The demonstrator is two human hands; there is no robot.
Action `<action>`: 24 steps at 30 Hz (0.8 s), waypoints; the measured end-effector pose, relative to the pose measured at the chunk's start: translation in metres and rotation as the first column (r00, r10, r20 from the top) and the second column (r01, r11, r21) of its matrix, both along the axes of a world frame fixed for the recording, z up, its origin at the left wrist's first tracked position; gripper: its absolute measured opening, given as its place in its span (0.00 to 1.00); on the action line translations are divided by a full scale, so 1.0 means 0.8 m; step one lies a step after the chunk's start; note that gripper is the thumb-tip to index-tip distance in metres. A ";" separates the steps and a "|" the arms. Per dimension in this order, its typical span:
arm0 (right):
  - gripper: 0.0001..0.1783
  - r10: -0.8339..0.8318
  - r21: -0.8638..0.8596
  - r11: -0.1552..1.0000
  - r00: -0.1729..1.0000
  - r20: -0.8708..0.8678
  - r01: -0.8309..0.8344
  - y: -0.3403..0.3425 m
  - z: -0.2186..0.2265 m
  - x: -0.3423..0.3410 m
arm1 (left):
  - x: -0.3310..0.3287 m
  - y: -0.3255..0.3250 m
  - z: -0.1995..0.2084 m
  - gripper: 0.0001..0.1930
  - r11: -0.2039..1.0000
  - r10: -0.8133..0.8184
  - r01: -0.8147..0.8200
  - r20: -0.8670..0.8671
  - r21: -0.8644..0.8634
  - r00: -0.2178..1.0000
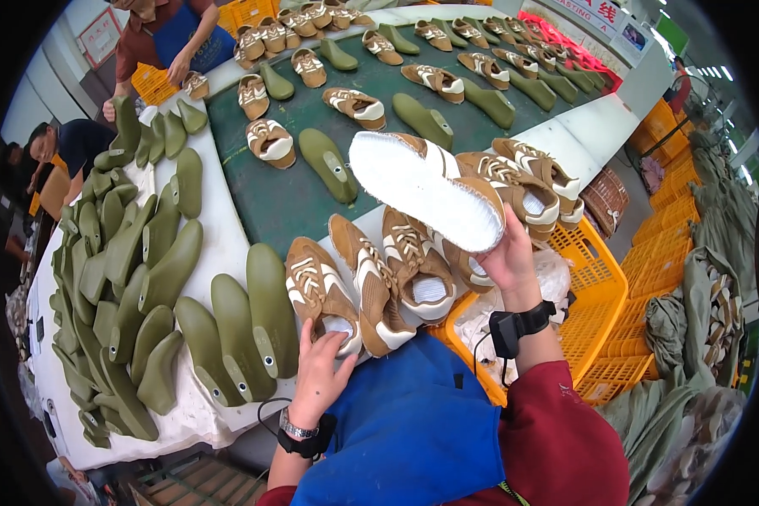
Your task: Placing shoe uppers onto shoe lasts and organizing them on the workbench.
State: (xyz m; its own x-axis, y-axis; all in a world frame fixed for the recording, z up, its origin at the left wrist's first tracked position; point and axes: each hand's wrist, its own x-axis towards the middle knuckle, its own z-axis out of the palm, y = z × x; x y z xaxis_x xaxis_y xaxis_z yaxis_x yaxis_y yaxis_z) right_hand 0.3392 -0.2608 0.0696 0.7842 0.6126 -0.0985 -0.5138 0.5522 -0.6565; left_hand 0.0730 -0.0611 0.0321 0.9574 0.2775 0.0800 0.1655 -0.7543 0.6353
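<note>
In my right hand [511, 261] I grip a brown and white shoe upper [430, 190], raised over the row and turned so its white underside faces up. My left hand [319, 371] has its fingers apart and touches the heel of a brown shoe [310, 282] with white stripes and laces. Beside that one stand more shoes of the same kind, including a laced shoe [364, 274] and another brown shoe [417, 261], toes pointing away from me. Just left of my left hand lie several green shoe lasts [271, 312].
A heap of green lasts [110, 278] covers the white table [219, 219] at left. Shoes and lasts stand in rows on the green surface [244, 194]. A yellow crate [603, 278] with white material sits at right, near stacked crates [662, 219]. Co-workers [164, 38] are at far left.
</note>
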 end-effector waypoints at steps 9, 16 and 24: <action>0.13 0.656 -0.671 0.508 0.262 0.708 0.541 -0.025 0.059 -0.023 | 0.005 0.000 -0.001 0.16 0.997 -0.012 0.005 0.094 0.073 0.996; 0.20 0.800 -0.527 0.415 -0.022 0.600 0.742 -0.007 0.061 -0.051 | -0.015 0.013 0.009 0.20 0.998 0.043 -0.039 0.067 -0.055 0.997; 0.16 0.427 -0.428 0.902 -0.247 0.870 0.053 0.104 0.053 -0.137 | -0.105 0.082 0.045 0.20 0.787 0.570 -0.603 0.222 0.128 0.791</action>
State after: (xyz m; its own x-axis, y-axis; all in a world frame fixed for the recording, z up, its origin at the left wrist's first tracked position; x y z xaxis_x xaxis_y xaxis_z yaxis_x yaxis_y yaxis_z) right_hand 0.2294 -0.1772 0.1119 -0.0654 0.8934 0.4445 0.7914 0.3178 -0.5222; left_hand -0.0114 0.0044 0.0679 0.5819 0.7455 0.3250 0.5213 -0.6486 0.5546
